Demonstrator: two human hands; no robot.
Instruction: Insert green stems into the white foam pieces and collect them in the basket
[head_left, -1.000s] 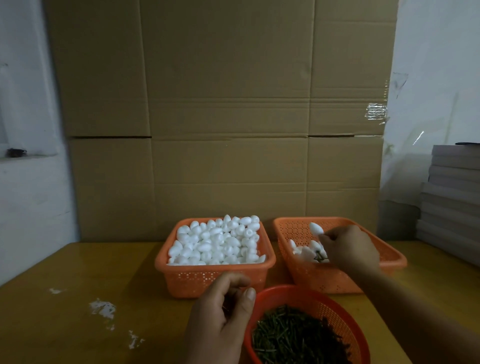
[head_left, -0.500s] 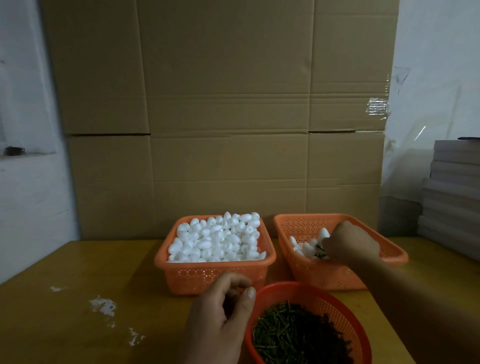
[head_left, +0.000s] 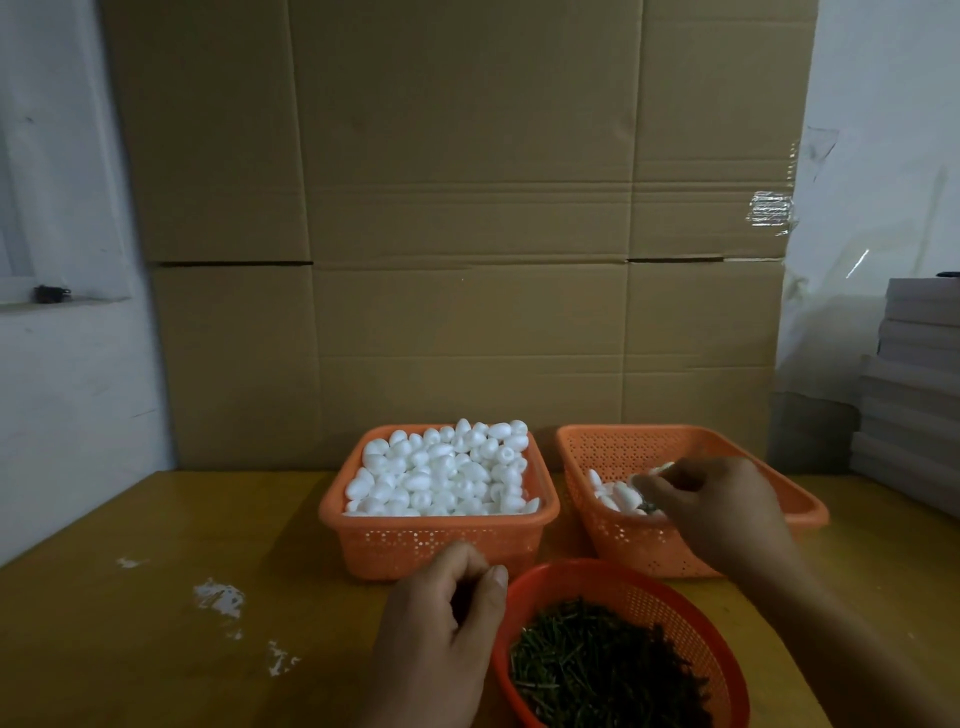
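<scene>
An orange basket (head_left: 439, 543) in the middle is heaped with plain white foam pieces (head_left: 447, 470). To its right, a second orange basket (head_left: 628, 540) holds a few foam pieces (head_left: 615, 499) with stems in them. A round red basket (head_left: 631, 584) at the front holds loose green stems (head_left: 597, 670). My right hand (head_left: 717, 512) reaches into the right basket and pinches a blurred white foam piece (head_left: 661, 469) at its fingertips. My left hand (head_left: 441, 639) rests by the red basket's rim, fingers curled, with dark stems showing between thumb and fingers.
Everything stands on a yellow wooden table (head_left: 156, 623) with white crumbs (head_left: 218, 597) at the left. A tall cardboard sheet (head_left: 457, 234) closes off the back. Stacked grey boards (head_left: 914, 384) stand at the right edge.
My right hand stays over the right basket, and the foam piece at its fingertips has shifted slightly right and lower. My left hand has hardly moved.
</scene>
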